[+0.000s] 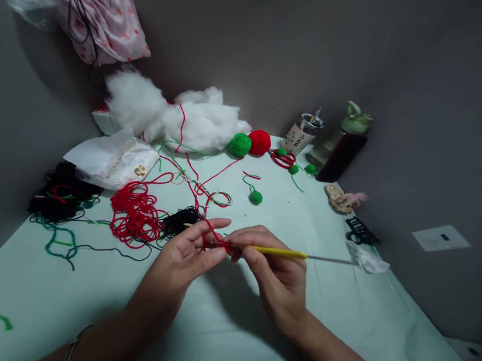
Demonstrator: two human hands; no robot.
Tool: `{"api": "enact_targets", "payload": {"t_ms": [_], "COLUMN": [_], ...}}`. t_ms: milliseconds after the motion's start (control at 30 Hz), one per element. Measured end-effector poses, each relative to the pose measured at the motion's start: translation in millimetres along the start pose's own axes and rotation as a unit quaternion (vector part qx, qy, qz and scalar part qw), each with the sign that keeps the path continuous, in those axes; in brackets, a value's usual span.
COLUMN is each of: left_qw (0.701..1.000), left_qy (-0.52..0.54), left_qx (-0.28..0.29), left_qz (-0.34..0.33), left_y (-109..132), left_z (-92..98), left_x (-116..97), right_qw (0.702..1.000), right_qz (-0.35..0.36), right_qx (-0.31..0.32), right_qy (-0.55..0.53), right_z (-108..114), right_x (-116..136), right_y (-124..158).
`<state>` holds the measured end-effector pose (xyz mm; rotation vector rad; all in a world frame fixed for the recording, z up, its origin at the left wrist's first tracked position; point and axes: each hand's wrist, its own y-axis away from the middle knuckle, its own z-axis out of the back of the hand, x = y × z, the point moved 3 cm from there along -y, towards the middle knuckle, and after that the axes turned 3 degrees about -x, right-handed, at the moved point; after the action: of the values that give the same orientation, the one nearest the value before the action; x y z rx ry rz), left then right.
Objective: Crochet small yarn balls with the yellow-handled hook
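Note:
My left hand (185,256) is closed in a pinch on a strand of red yarn (212,236) that loops over its fingers. My right hand (276,272) is closed on a crochet hook (289,254) with a yellow handle and a grey metal shaft pointing right. The hook's working end meets the red yarn between the two hands. The strand runs back to a loose tangle of red yarn (135,214) on the pale green table (223,325).
Black yarn tangle (61,196) and white bag (109,158) lie left. White stuffing (174,115), green ball (239,144) and red ball (259,142) sit at the back. A cup of pens (303,133), bottle (342,149) and black clip (360,231) stand right.

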<state>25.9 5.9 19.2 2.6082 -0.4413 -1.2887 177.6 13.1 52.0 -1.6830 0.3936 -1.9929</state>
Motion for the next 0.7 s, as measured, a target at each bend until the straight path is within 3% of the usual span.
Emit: {"api": "enact_targets", "payload": {"t_ms": [67,133,200,367,467,600,700], "left_qw": [1.000,0.998,0.995,0.994,0.995,0.997,0.999], "left_qy": [0.019,0.047,0.068,0.081,0.073,0.052,0.009], "left_qx": [-0.014,-0.010,0.001,-0.007,-0.020,-0.033,-0.033], "left_qz": [0.007,0.035,0.070,0.074,0.060,0.055,0.003], "left_y": [-1.5,-2.4,-2.5,-4.8,-7.3,-6.5,-3.0], "left_z": [0.5,-0.3,-1.3,3.2,7.0,8.5,7.4], "left_x": [-0.7,-0.4,0.2,-1.4,-3.2,-3.9,-2.7], "right_qw": [0.987,0.956,0.948,0.997,0.998,0.978,0.987], "right_qz": [0.098,0.192,0.212,0.049,-0.029,-0.107,-0.093], "right_qx": [0.039,0.073,0.077,0.004,-0.030,-0.044,-0.013], "right_qy": [0.119,0.209,0.224,0.062,-0.051,-0.173,-0.130], "right_z": [-1.6,-3.5,-2.1,10.8,14.5,12.2,7.8], "right_x": [2.8,4.5,5.3,5.8,-0.5,-12.2,-10.8], "right_y": [2.3,5.2,5.8,0.2,-1.8,-5.1,-6.0]}}
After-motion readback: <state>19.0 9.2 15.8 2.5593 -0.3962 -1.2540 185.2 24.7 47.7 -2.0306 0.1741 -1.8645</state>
